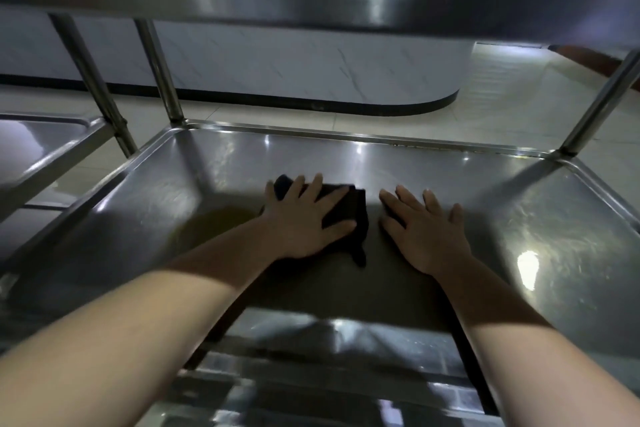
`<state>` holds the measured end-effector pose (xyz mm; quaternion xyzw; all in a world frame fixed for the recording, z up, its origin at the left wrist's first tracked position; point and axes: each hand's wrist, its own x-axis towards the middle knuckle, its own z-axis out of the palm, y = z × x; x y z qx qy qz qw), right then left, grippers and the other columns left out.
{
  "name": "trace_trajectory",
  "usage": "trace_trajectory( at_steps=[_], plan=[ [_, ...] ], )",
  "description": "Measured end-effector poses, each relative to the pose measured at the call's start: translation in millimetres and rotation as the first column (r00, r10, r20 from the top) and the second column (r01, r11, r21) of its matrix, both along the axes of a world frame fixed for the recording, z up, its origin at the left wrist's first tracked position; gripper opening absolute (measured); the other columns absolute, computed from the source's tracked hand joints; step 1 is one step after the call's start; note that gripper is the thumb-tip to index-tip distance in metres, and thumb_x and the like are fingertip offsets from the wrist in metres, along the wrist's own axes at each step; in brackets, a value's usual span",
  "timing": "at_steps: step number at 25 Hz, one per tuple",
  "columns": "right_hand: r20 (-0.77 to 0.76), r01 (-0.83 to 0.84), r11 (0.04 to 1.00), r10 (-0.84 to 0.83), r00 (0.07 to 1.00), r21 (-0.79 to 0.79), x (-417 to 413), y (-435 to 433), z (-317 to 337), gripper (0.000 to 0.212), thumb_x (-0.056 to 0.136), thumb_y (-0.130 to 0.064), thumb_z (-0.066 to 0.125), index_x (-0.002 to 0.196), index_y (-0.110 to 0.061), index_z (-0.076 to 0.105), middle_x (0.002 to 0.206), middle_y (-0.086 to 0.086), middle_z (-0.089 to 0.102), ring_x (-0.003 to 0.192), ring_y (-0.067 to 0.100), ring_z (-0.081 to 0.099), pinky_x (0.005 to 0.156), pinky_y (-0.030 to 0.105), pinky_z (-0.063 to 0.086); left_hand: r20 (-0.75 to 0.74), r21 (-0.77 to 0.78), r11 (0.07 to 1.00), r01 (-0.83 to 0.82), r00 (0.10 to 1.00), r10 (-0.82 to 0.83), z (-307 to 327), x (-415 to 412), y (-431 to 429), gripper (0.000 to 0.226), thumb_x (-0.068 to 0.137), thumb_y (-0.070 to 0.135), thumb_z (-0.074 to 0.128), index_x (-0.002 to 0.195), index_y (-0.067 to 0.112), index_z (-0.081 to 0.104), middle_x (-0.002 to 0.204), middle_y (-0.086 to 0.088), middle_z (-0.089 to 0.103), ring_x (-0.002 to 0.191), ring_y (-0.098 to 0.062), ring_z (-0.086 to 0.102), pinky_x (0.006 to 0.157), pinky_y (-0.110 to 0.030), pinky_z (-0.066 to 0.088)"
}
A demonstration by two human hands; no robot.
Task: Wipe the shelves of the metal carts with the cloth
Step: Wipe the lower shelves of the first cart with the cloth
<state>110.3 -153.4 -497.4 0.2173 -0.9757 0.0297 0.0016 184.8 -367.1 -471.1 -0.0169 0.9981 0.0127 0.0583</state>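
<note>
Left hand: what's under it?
A dark cloth, pressed flat by the left hand onto the cart shelf. The cloth's middle and the shelf beneath are covered; only its edges show.

Pale glossy floor tiles [485, 107] stretch off to a white marble-patterned counter front [277, 62] with a rounded end, a black plinth [311, 106] along its foot. A reddish-brown curved edge [595, 61] shows at the far right.
</note>
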Motion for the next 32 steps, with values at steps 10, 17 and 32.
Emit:
trace_trajectory(
  at_steps=[10, 17, 32],
  plan=[
    [-0.035, -0.048, 0.999, 0.047, 0.998, -0.022, 16.2, -65.5, 18.1, 0.057, 0.1, -0.055, 0.023, 0.152, -0.044, 0.004, 0.164, -0.012, -0.004, 0.15, 0.031, -0.008, 0.111, 0.068, -0.003, 0.029, 0.066, 0.971, -0.231, 0.973, 0.229, 7.2, 168.6, -19.2, 0.063, 0.068, 0.094, 0.01, 0.121, 0.081, -0.021, 0.141, 0.026, -0.043, 0.136, -0.015, -0.038, 0.108, -0.069, -0.01],
    [-0.019, -0.072, 0.997, 0.072, 0.997, 0.001, 31.5, -122.0, -1.2, 0.057, 0.098, -0.06, 0.01, 0.152, -0.043, 0.005, 0.164, -0.01, 0.004, 0.148, 0.037, 0.002, 0.113, 0.062, 0.003, -0.038, 0.073, 0.978, -0.195, 0.979, 0.198, -5.4, 104.8, -76.9, 0.088, 0.054, 0.1, -0.004, 0.136, 0.07, -0.012, 0.161, 0.016, -0.015, 0.148, -0.025, -0.018, 0.11, -0.066, -0.01],
    [-0.057, -0.069, 0.998, 0.068, 0.996, -0.007, 32.6, -120.1, -7.0, 0.058, 0.097, -0.061, 0.008, 0.152, -0.043, 0.006, 0.164, -0.008, 0.005, 0.149, 0.034, 0.003, 0.114, 0.061, 0.005, -0.054, -0.002, 0.995, -0.098, 0.994, 0.097, 0.5, -1.3, -113.1, 0.082, 0.072, 0.091, 0.005, 0.147, 0.057, 0.0, 0.164, 0.006, -0.002, 0.15, -0.026, -0.007, 0.113, -0.066, -0.005]
  ],
)
